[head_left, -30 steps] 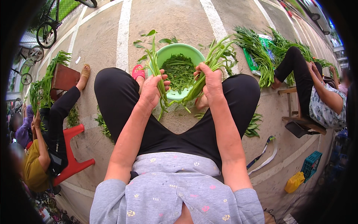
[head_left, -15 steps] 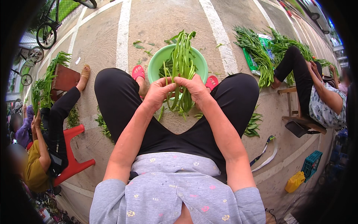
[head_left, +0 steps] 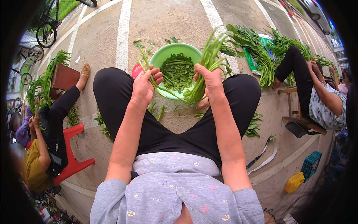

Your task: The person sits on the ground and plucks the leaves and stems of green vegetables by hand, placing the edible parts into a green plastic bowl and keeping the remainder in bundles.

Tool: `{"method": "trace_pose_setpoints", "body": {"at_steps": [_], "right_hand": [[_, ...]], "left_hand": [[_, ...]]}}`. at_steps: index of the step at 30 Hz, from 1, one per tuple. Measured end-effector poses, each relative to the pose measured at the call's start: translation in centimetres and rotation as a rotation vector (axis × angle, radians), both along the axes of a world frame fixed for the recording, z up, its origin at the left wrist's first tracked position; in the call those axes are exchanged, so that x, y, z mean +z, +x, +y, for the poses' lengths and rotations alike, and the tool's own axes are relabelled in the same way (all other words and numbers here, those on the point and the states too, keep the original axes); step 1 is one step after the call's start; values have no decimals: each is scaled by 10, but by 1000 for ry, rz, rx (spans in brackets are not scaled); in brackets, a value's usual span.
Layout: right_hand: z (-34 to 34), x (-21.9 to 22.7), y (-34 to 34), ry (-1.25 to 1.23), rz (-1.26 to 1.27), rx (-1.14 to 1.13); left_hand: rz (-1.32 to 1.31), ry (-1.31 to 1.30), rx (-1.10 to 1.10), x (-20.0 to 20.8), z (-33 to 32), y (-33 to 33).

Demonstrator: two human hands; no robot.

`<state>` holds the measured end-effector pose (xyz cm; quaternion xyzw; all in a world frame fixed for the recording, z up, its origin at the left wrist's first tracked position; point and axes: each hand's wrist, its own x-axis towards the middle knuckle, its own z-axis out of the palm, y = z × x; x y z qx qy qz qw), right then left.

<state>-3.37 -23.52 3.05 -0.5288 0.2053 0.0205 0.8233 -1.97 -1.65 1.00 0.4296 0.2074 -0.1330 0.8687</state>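
A bunch of long-stemmed leafy greens [head_left: 209, 52] is gripped in my right hand [head_left: 210, 79], fingers wrapped round the stems. The bunch rises above this hand, and some stems curve down below it. My left hand [head_left: 144, 83] pinches a thin green stalk [head_left: 142, 59] between thumb and forefinger, its other fingers half curled. That stalk's lower end runs towards the bunch; whether it is separate I cannot tell. Between and beyond my hands a light green basin [head_left: 164, 53] stands on the ground, holding torn greens [head_left: 181, 71].
Long leafy greens [head_left: 259, 56] lie on a bag at the right, near a person seated on a wooden chair [head_left: 304, 121]. At the left, another person sits on a red plastic stool [head_left: 72, 156] by more greens [head_left: 48, 82]. A strap [head_left: 263, 155] lies on the paving.
My hands have moved apart. The bunch, held over the basin before, has swung right with my right hand, uncovering the torn greens. My left hand has drawn left with a stalk.
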Motion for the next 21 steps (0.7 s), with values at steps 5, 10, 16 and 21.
{"method": "trace_pose_setpoints", "body": {"at_steps": [5, 10, 16, 21], "right_hand": [[27, -5, -9, -78, 14, 370], [48, 3, -17, 119, 20, 504], [40, -2, -14, 119, -37, 568], [33, -7, -8, 123, -6, 306]], "left_hand": [[14, -170, -114, 8, -7, -2], [-82, -198, -205, 7, -17, -10], [-117, -207, -233, 11, -16, -7], [-116, 103, -178, -1, -13, -8]]}}
